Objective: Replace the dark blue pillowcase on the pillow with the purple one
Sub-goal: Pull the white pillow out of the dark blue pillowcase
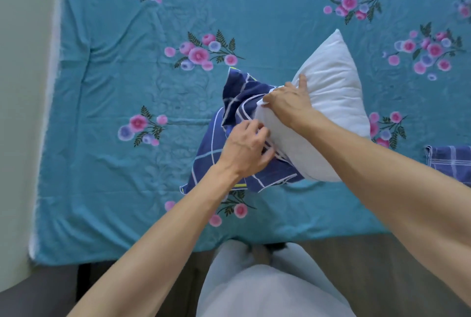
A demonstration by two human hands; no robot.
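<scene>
A white pillow lies on the bed, mostly bare, its near-left end still inside the dark blue pillowcase with white lines. The case is bunched up around that end and spreads to the left. My left hand pinches the bunched edge of the case at the pillow's lower left. My right hand grips the pillow's left corner, index finger stretched over the white fabric. The purple checked pillowcase lies flat at the right edge, partly behind my right forearm.
The bed carries a teal sheet with pink flower prints. A pale wall runs along the bed's left side. My legs in light trousers stand at the bed's near edge on a grey floor.
</scene>
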